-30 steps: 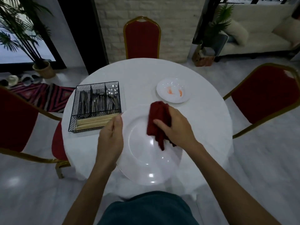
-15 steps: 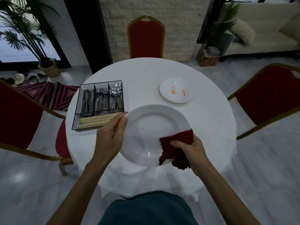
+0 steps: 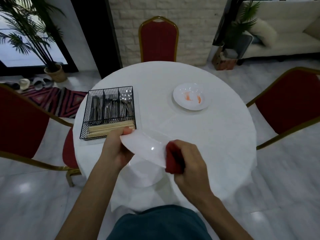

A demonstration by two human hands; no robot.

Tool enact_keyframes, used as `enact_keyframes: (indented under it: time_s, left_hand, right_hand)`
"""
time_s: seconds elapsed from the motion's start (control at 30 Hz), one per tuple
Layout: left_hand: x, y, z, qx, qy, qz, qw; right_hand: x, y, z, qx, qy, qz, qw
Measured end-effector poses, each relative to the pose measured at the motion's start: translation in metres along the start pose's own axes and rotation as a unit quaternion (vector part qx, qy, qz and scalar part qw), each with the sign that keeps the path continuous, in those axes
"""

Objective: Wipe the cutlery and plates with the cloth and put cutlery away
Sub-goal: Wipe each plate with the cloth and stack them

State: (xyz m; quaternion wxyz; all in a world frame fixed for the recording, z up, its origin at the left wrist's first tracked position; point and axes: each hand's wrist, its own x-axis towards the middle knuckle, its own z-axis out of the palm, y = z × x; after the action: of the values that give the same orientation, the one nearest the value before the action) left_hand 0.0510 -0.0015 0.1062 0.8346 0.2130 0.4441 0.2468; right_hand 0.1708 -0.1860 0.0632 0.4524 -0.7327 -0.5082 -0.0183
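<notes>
1. Teal fabric on our lap [image 3: 159, 224] is the closest thing to us.
2. Our left hand [image 3: 115, 150] holds the big white plate [image 3: 145, 146] by its left rim. The thumb sits on top of the rim and pinches it. The other fingers are hidden behind the plate.
3. The big plate is tilted, above the near edge of the round white surface [image 3: 207, 139]. It looks a bit blurry.
4. Our right hand [image 3: 189, 164] grips the red cloth [image 3: 173, 161]. The fingers are curled tight round it. The cloth touches the right edge of the big plate.
5. A black wire basket [image 3: 83, 125] sits on the left side of the surface, just past our left hand.
6. Pale chopsticks [image 3: 107, 129] lie in the long near part of the basket.
7. Farther back, the basket has three parts side by side. Knives [image 3: 96, 106] are in the left one, forks [image 3: 110, 106] in the middle one and spoons [image 3: 126, 101] in the right one.
8. A small white plate [image 3: 190, 104] sits on the far right side, well apart from the basket. It has orange smears on it.
9. A red chair [image 3: 158, 42] with a gold frame stands at the far side of the surface.
</notes>
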Motion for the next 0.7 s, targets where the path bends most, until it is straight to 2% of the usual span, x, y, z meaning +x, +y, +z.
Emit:
enact_keyframes:
  time_s: [0.17,0.37,0.53,0.7]
  left_hand:
    - [0.001,0.005,-0.002,0.02,0.03,0.019,0.999]
    - [-0.01,0.003,0.006,0.037,0.05,0.02,0.998]
    - [-0.029,-0.014,0.018,0.111,0.017,0.014,0.994]
    - [-0.036,-0.024,0.017,0.115,-0.035,0.028,0.992]
  right_hand:
    - [-0.008,-0.019,0.016,-0.014,-0.067,-0.05,0.996]
    - [-0.007,-0.044,0.021,-0.064,-0.219,-0.109,0.968]
    - [0.018,-0.058,0.026,-0.02,-0.239,-0.013,0.971]
    - [0.051,-0.051,0.029,0.017,-0.247,0.077,0.966]
